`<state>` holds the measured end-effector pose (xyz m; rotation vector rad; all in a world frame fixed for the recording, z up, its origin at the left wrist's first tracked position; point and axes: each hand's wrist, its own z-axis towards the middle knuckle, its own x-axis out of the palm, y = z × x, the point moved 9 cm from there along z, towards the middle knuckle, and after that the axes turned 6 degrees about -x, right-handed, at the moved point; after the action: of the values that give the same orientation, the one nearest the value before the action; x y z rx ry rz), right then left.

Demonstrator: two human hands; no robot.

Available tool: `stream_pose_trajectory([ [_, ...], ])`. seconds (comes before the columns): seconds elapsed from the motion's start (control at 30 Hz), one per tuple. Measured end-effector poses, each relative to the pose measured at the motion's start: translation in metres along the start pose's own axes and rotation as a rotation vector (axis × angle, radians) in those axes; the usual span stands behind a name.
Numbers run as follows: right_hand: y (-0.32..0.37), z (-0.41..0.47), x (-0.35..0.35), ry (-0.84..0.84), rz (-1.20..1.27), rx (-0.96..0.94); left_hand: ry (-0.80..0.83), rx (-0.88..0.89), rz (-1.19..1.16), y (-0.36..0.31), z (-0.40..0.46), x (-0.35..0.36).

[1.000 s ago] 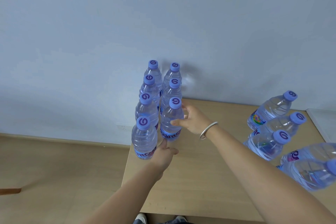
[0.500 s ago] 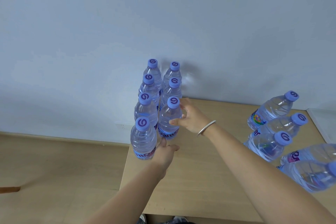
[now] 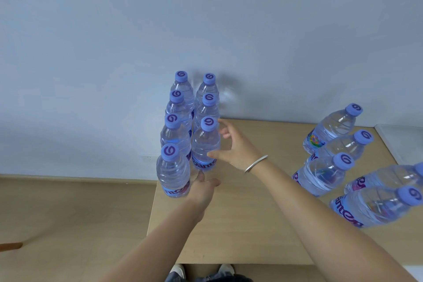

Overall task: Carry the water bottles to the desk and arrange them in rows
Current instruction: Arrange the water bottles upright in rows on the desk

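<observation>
- Where the desk (image 3: 247, 224) meets the wall (image 3: 206, 18) at frame centre, seven bottles stand upright in two columns: four on the left, three on the right, bodies touching or nearly so.
- Each has a purple cap printed with a darker swirl like a "G" or "9"; the front-left cap (image 3: 169, 152) shows it plainly.
- The left hand (image 3: 202, 190), low centre, has its thumb against the lower side of the front-left bottle (image 3: 173, 174); its fingers lie behind the bottle, so I cannot tell how they grip.
- That bottle's blue label shows purple letters, partly hidden, roughly "me".
- The right hand (image 3: 231, 146), fingers spread and relaxed, thumb tip touching the front-right bottle (image 3: 204, 144), holds nothing.
- That bottle's label reads partly "ant" or similar; the full brand cannot be made out.
- A silver bangle (image 3: 255, 163) circles the right wrist.
- At the right of the frame five more bottles (image 3: 325, 174) stand in a loose cluster, caps leaning toward the right edge.
- The farthest of these carries a multicoloured label (image 3: 314, 140); the nearest, at lower right, shows purple letters like "ame".
- Shoes (image 3: 225, 270) show at the bottom edge, below the desk front.
- Floor (image 3: 68, 213) fills the lower left.
</observation>
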<state>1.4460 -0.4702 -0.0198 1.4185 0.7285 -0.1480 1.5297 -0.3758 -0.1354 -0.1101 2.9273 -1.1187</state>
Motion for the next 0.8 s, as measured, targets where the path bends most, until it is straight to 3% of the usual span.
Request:
stream_pose_trajectory([
  [0.1,0.009,-0.029,-0.025,-0.174,-0.051,-0.09,0.026,-0.053,0.038,0.013,-0.005,0.01],
  [0.23,0.026,-0.08,-0.087,-0.536,-0.199,-0.206,0.076,-0.029,0.068,0.019,-0.01,0.03],
  [0.37,0.021,-0.141,-0.151,-0.948,-0.285,-0.172,0.111,0.004,0.066,0.009,-0.012,0.05],
  [0.47,0.004,-0.178,-0.169,-1.152,-0.323,-0.085,0.153,0.053,0.111,-0.003,-0.016,0.068],
  [0.57,-0.023,-0.19,-0.167,-1.188,-0.326,0.04,0.18,0.093,0.159,-0.011,-0.021,0.082],
  [0.8,-0.102,-0.172,-0.15,-1.039,0.073,0.343,0.233,0.126,0.226,-0.015,-0.035,0.1],
])
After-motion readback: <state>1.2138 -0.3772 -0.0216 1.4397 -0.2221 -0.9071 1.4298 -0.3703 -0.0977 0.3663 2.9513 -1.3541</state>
